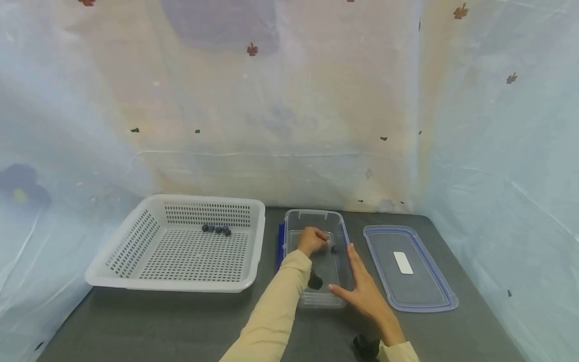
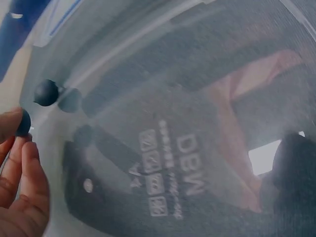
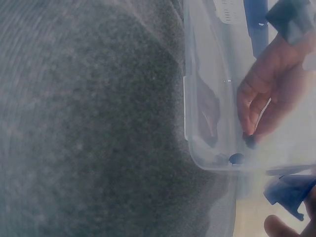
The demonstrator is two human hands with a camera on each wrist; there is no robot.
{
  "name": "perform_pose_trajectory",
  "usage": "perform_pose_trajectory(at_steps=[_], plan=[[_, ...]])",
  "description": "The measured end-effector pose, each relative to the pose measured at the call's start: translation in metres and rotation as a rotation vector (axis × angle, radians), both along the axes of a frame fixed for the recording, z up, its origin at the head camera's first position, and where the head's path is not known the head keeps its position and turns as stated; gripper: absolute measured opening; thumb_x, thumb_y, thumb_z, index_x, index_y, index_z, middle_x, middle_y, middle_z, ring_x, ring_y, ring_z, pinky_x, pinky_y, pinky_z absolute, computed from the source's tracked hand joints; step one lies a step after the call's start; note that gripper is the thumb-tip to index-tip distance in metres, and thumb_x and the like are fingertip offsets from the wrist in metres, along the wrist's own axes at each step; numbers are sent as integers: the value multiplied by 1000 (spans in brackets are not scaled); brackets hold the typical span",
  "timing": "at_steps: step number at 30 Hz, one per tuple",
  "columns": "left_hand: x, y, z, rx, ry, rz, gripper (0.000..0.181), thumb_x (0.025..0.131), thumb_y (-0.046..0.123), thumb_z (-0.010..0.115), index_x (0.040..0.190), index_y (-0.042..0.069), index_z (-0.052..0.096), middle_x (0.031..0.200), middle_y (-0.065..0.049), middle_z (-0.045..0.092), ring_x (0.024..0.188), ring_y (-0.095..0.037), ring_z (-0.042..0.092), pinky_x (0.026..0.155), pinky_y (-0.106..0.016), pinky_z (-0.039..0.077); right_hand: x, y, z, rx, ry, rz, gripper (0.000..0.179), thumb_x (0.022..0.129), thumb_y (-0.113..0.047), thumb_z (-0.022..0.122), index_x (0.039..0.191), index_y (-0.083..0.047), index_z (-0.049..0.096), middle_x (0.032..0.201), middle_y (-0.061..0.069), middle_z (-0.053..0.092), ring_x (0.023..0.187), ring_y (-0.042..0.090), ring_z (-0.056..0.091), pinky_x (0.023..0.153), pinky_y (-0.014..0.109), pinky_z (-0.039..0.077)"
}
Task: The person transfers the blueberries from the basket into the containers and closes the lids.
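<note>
Inside a clear plastic container [image 1: 321,301], my left hand [image 1: 311,241] pinches a blueberry [image 2: 23,123] between thumb and fingertips, low near the container's right wall. Another blueberry [image 2: 47,92] lies on the container floor just beyond those fingertips; it also shows as a small dark ball [image 1: 334,249] in the head view. My right hand [image 1: 364,291] stands at the container's right side, its fingers straight along the rim and its thumb spread toward the near end. The right wrist view shows the left fingers [image 3: 254,111] through the clear wall.
To the left stands a white slotted basket [image 1: 181,288] with several blueberries [image 1: 217,229] toward its back. A clear lid [image 1: 407,286] with a blue seal and white label lies at the right. A blue clip flap [image 1: 281,246] hangs at the container's left side. Patterned sheeting surrounds the grey table.
</note>
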State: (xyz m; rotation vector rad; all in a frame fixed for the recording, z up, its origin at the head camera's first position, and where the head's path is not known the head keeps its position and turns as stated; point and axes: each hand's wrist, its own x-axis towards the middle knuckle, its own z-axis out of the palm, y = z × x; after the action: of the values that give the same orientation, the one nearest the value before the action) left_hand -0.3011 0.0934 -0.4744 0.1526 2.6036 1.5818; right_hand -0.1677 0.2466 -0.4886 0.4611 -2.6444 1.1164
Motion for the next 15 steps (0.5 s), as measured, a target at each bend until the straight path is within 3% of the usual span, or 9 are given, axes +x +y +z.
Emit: perform_pose_trajectory(at_steps=[7, 15], plan=[[3, 0, -7, -40, -17, -24, 17, 67, -3, 84, 78, 1, 72, 74, -3, 66, 66, -14, 58, 63, -26, 50, 1, -1, -1, -10, -7, 4, 106, 80, -41, 77, 155, -3, 12, 160, 15, 10, 142, 39, 18, 107, 61, 22], [2, 3, -11, -87, -12, -1, 17, 66, -1, 86, 76, 4, 74, 75, -2, 66, 67, -15, 56, 61, -26, 49, 0, -1, -2, -19, -29, -1, 105, 82, -42, 75, 155, -3, 11, 160, 17, 10, 142, 39, 16, 106, 63, 22]])
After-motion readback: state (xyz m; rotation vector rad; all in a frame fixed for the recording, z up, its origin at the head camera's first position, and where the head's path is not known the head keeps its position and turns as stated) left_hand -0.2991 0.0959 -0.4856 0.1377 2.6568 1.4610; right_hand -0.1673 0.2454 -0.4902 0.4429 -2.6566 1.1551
